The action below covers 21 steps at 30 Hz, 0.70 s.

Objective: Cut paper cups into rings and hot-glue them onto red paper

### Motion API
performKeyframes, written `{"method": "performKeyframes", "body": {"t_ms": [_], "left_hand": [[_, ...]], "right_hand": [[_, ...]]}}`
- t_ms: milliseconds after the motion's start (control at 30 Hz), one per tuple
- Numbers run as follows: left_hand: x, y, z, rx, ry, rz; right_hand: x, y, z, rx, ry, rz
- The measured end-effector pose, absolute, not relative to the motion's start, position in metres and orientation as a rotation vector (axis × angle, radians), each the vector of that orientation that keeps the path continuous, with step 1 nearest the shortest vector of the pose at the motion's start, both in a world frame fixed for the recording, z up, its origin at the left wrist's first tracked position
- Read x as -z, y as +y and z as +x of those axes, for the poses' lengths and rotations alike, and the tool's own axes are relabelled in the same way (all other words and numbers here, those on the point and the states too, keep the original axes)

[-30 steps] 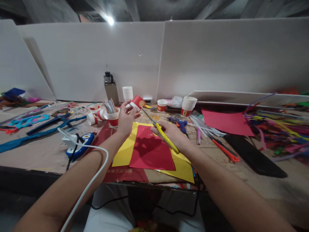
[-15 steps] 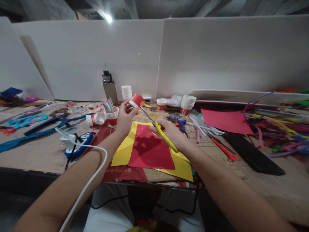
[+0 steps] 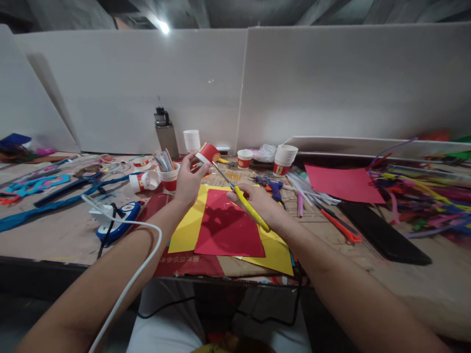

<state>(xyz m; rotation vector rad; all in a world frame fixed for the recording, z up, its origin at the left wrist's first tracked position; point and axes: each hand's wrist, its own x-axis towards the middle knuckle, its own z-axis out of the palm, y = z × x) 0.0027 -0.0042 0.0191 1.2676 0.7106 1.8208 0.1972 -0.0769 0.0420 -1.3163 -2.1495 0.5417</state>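
Observation:
My left hand (image 3: 188, 180) is closed round a red and white paper cup (image 3: 207, 153), held tilted above the table. My right hand (image 3: 257, 202) grips yellow-handled scissors (image 3: 247, 206), whose blades (image 3: 222, 176) point up and left towards the cup. Below both hands lies a red paper sheet (image 3: 228, 225) on top of yellow sheets (image 3: 186, 225).
A cup of pens (image 3: 170, 177), a metal bottle (image 3: 165, 132), stacked paper cups (image 3: 284, 160) and a blue glue gun (image 3: 271, 185) stand behind. Another red sheet (image 3: 344, 184), an orange cutter (image 3: 338, 226), a black slab (image 3: 382, 238) and pipe cleaners (image 3: 423, 196) lie right. A white cable (image 3: 128, 284) crosses my left arm.
Both hands have stayed almost still, holding the cup and scissors. The view has shifted slightly.

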Motion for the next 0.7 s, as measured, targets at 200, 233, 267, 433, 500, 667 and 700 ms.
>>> {"method": "performKeyframes", "body": {"t_ms": [200,233,267,433,500,667,700], "left_hand": [[-0.0186,-0.0040,0.0012,-1.809,0.712,1.292],[-0.0187,-0.0041,0.0011,-1.805,0.714,1.292],[-0.0187,-0.0041,0.0010,-1.802,0.713,1.291],[-0.0175,-0.0023,0.0003,-1.813,0.690,1.293],[-0.0167,-0.0012,0.0000,-1.815,0.683,1.293],[-0.0155,0.0000,-0.0002,-1.815,0.683,1.303],[-0.0155,-0.0002,-0.0001,-1.816,0.683,1.305]], "right_hand": [[-0.0414,-0.0762,0.1965,-0.550,-2.122,-1.345],[-0.0417,-0.0765,0.1964,-0.562,-2.117,-1.346],[-0.0422,-0.0770,0.1962,-0.579,-2.113,-1.342],[-0.0436,-0.0784,0.1949,-0.618,-2.092,-1.333],[-0.0428,-0.0776,0.1945,-0.610,-2.091,-1.352],[-0.0408,-0.0758,0.1941,-0.564,-2.105,-1.343],[-0.0410,-0.0761,0.1940,-0.568,-2.103,-1.341]]}}
